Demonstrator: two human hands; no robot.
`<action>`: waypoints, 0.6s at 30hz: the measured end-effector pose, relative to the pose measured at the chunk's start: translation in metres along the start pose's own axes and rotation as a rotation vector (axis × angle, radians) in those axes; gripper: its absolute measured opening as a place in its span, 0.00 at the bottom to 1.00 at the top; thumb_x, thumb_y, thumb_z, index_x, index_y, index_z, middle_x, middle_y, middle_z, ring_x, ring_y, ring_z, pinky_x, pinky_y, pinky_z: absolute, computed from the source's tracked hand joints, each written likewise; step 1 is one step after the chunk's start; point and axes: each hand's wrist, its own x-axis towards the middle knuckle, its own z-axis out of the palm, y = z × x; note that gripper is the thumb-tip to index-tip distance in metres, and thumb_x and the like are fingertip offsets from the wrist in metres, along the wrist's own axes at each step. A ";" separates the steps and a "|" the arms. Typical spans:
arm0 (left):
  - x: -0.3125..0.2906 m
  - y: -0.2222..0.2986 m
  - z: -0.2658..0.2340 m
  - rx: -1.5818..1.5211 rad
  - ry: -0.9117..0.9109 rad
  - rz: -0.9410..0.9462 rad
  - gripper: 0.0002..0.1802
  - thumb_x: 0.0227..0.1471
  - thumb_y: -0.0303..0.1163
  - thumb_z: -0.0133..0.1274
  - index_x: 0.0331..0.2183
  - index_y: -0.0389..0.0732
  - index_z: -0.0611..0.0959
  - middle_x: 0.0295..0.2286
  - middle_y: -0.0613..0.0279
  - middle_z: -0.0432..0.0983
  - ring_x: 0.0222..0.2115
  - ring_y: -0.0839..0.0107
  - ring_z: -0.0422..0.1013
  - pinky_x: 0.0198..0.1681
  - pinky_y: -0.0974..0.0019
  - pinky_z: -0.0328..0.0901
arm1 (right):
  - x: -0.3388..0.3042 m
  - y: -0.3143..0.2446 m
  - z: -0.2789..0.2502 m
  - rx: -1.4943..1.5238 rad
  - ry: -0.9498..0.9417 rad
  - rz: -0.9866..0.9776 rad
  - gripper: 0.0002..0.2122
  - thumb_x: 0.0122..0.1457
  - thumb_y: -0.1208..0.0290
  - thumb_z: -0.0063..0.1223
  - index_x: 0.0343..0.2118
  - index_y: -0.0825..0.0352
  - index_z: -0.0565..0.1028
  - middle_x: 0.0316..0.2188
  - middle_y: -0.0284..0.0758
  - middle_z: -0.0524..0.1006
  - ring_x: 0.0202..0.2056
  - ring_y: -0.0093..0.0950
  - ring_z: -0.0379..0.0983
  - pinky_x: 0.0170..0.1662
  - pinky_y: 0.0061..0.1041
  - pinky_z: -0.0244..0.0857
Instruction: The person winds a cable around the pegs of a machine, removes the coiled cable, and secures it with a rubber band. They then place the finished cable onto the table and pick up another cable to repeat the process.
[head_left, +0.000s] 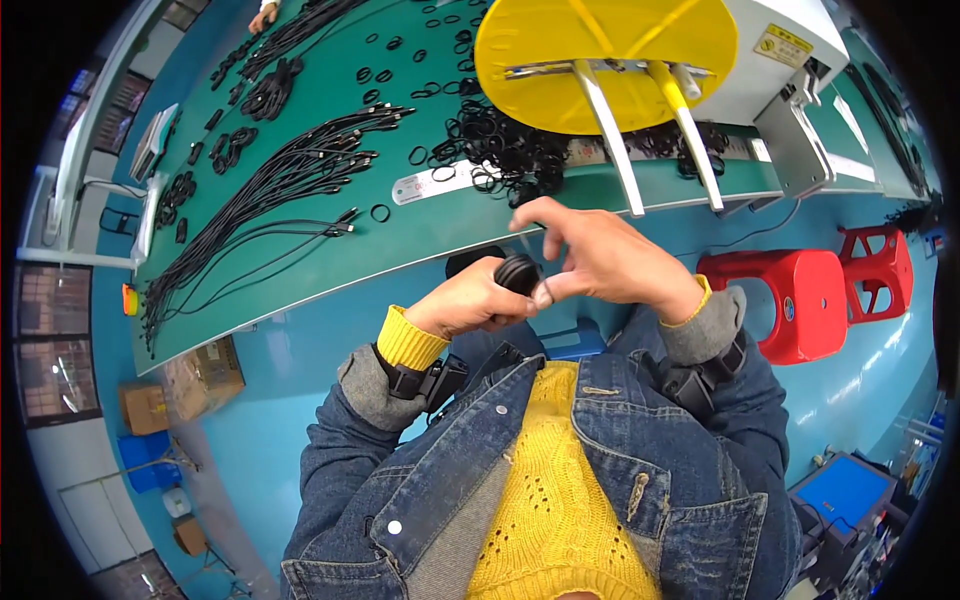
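Observation:
Just past the front edge of the green table, my left hand is closed around a coiled black cable. My right hand is beside the coil, its thumb at the coil's right side and its index finger arched above. A thin black band shows at the right thumb and seems stretched toward the coil; part of it is hidden. On the table beyond lies a heap of black bands. Left of it, a bundle of straight black cables is spread out with the plugs toward the heap.
A machine with a yellow disc and metal legs stands at the back right. Coiled cables lie on the table's left part. A co-worker's hand shows at the far left. Red stools stand at right, cardboard boxes at left.

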 end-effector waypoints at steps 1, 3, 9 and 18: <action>0.001 -0.001 0.002 0.004 -0.006 -0.007 0.10 0.40 0.30 0.57 0.26 0.38 0.73 0.17 0.70 0.65 0.13 0.83 0.59 0.14 0.79 0.51 | 0.005 0.003 0.006 -0.089 -0.045 -0.092 0.21 0.45 0.70 0.61 0.42 0.64 0.67 0.26 0.30 0.72 0.23 0.19 0.70 0.20 0.15 0.62; 0.004 -0.004 0.003 0.121 -0.019 0.087 0.13 0.38 0.29 0.58 0.29 0.38 0.73 0.18 0.69 0.65 0.13 0.83 0.57 0.14 0.79 0.51 | 0.009 0.011 0.017 -0.270 -0.138 -0.275 0.23 0.43 0.69 0.63 0.42 0.65 0.65 0.26 0.30 0.72 0.22 0.20 0.70 0.18 0.16 0.60; -0.012 0.010 0.003 -0.258 -0.079 0.288 0.20 0.36 0.25 0.57 0.36 0.37 0.72 0.18 0.68 0.64 0.14 0.83 0.57 0.13 0.79 0.51 | -0.010 0.037 0.041 0.882 -0.058 0.289 0.15 0.47 0.69 0.58 0.35 0.67 0.67 0.24 0.32 0.73 0.20 0.21 0.68 0.17 0.17 0.59; 0.002 -0.018 -0.002 -0.126 -0.020 0.394 0.22 0.34 0.23 0.59 0.37 0.36 0.73 0.23 0.68 0.68 0.21 0.80 0.64 0.20 0.76 0.58 | 0.004 0.012 0.040 0.082 0.265 0.108 0.13 0.53 0.61 0.48 0.28 0.69 0.69 0.16 0.41 0.72 0.16 0.34 0.69 0.18 0.30 0.61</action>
